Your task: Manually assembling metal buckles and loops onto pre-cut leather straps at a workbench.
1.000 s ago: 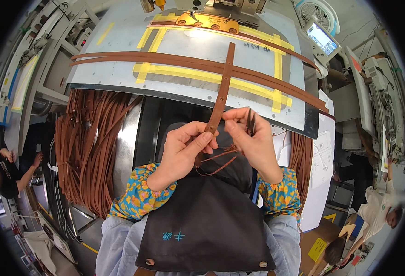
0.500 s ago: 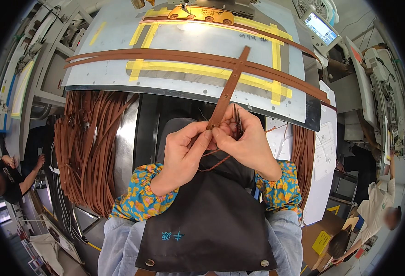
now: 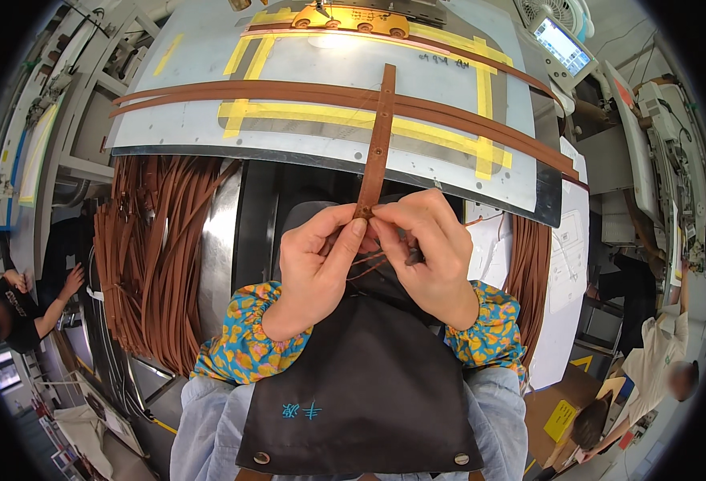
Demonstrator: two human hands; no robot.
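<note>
A brown leather strap (image 3: 379,136) with a row of small holes or studs runs away from me, its near end between my hands. My left hand (image 3: 314,260) is closed, thumb and index finger pinching that end. My right hand (image 3: 433,248) is closed too, thumb and forefinger tips pressed to the strap's right edge beside a small dark detail I cannot make out. Dark tips of the snips seen earlier no longer show clearly; curled fingers may hide them. Thin reddish-brown cords (image 3: 366,260) hang between the hands, over my dark apron (image 3: 361,385).
Long brown straps (image 3: 305,92) lie across the worktable (image 3: 184,128), beneath the far part of the held strap. Strap bundles hang at left (image 3: 156,264) and right (image 3: 527,272). A yellow machine part (image 3: 349,22) sits at the back, a screen (image 3: 560,46) at right.
The strap's far end has swung left, so it points nearly straight away. My right hand has turned and its fingers have lifted; the dark pointed snips in it dropped from view.
</note>
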